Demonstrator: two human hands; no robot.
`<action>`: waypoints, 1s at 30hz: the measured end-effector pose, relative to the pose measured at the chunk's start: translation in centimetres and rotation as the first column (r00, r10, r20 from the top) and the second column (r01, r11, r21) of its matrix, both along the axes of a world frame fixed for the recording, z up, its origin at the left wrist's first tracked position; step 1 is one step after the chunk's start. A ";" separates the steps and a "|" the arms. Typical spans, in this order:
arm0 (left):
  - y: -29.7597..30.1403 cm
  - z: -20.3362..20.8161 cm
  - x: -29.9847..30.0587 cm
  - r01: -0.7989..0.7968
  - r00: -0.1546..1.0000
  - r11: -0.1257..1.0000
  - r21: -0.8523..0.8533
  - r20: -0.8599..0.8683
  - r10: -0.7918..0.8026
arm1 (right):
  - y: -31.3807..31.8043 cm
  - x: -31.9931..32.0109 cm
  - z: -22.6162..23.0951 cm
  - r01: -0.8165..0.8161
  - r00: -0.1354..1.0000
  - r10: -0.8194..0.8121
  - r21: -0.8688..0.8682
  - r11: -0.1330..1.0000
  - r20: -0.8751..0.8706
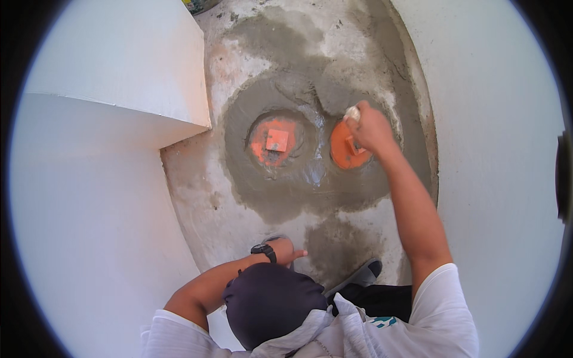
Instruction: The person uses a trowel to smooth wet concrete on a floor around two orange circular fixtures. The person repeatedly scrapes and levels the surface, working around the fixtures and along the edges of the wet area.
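Two round orange pipe caps with raised square knobs sit in a patch of wet grey cement (286, 200). The left cap (290, 128) is smeared with cement, while the right cap (340, 149) is mostly clean. Over the upper right edge of the right cap, my right hand (375, 128) is closed on a small whitish wad (352, 113). Whether the wad is cloth or sponge I cannot make out. My left hand (282, 249), with a black watch (264, 252) on its wrist, is low near my foot. One finger stretches out to the right; the others are mostly hidden. It appears to hold nothing.
White walls rise close on the left (101, 197) and right (489, 149); the left one has a boxy ledge (119, 77) jutting inward. A grey sandal (364, 274) stands on the concrete floor (206, 221) beside a damp dark patch. A dark container (200, 6) shows at the far edge.
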State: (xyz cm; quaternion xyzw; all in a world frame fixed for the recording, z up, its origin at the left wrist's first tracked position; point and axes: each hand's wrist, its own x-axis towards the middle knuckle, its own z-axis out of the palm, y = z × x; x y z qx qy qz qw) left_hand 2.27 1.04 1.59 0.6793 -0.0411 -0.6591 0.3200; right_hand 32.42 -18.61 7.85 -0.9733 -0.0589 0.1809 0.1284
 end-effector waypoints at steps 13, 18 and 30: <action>-0.4 -0.8 -0.5 0.018 1.000 0.999 0.042 -0.020 -0.017 | 12.8 -4.2 -1.3 -0.066 0.994 0.058 0.075 0.995 0.096; -0.4 -1.5 -0.9 0.035 0.999 0.999 0.013 0.022 -0.035 | 15.1 -2.8 -1.4 -0.114 0.992 0.114 -0.007 0.993 0.051; -0.5 -2.3 -1.5 0.058 0.997 0.998 0.021 0.048 -0.059 | 7.3 1.0 -0.8 0.128 0.992 -0.129 -0.105 0.986 -0.003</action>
